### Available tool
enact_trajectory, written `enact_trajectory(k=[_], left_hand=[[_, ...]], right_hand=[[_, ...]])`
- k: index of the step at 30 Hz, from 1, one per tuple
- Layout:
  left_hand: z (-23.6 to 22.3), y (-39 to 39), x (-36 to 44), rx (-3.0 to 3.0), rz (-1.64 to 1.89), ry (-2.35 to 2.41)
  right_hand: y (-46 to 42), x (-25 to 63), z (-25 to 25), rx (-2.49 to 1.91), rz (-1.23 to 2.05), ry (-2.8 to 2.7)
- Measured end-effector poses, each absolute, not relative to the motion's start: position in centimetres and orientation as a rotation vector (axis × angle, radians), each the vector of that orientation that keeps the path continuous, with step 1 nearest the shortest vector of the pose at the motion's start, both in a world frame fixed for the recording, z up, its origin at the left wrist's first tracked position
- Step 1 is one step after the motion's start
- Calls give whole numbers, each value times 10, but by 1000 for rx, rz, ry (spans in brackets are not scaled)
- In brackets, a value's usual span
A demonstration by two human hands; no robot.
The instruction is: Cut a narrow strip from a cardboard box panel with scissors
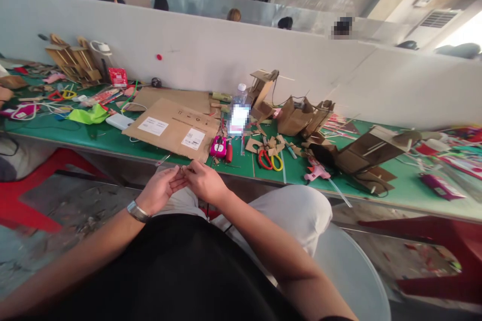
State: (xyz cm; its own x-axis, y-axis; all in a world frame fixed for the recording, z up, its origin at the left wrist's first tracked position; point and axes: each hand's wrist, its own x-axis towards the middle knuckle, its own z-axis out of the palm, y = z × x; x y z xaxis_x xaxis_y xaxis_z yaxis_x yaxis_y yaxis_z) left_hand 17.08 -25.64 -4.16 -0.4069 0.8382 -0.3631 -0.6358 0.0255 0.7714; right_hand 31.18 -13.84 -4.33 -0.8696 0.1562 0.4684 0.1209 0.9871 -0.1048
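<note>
Two cardboard structures [73,62] stand on the left of the green table [94,135]; next lies a labelled cardboard sheet [176,128]. Near its front edge, over the lap, the left hand [161,189] and right hand [205,183] meet at the fingertips; I cannot tell what they pinch. Rightward: a pink box [218,146], a pink glue gun [317,172].

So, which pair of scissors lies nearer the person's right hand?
The scissors right of the labelled cardboard sheet; the other pair lies far left, past the bright green cloth, farther from the right hand.
</note>
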Motion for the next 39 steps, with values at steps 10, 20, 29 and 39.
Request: enact_trajectory(k=[10,20,29,39], left_hand=[[-62,-260,173,305,1733,1165],[-65,-266,172,1041,1863,1727],[-72,-269,175,1075,1748,1804],[-60,-258,175,1634,1790,1811]], right_hand=[[-141,311,-55,-121,342,-2544],[-145,307,-43,-348,1147,-2209],[-144,312,-47,-383,937,-2314],[-138,322,-49,-402,916,-2312]])
